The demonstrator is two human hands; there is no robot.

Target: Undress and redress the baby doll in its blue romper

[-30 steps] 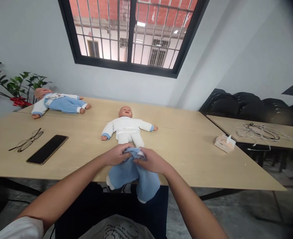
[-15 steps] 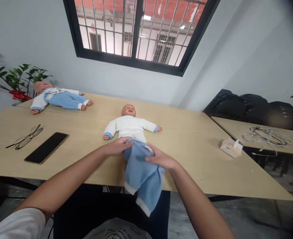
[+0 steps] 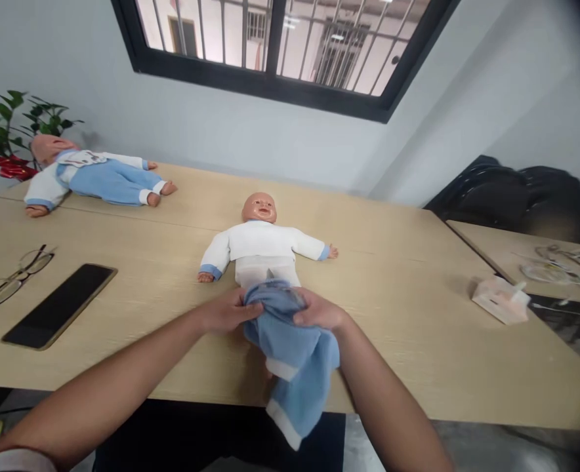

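Observation:
A baby doll (image 3: 262, 240) in a white long-sleeved top with blue cuffs lies face up on the table, its head towards the window and its arms spread. Light blue trousers (image 3: 294, 347) with white cuffs cover its lower body and hang down towards the table's front edge. My left hand (image 3: 229, 309) pinches the left side of the trousers' waistband. On the other side, my right hand (image 3: 319, 309) grips the waistband between thumb and fingers. The doll's legs are mostly hidden behind the cloth.
On the table (image 3: 398, 314) lie a phone (image 3: 61, 305) and glasses (image 3: 14, 278) at the left, and a tissue pack (image 3: 500, 299) at the right. A second doll (image 3: 107, 178) in blue trousers lies at the back left, near a plant (image 3: 4, 124). Cables (image 3: 565, 262) lie on another table.
The view has moved closer to the table. The waistband is more bunched up between my hands, and the trouser legs hang differently. More of the doll's white midsection shows.

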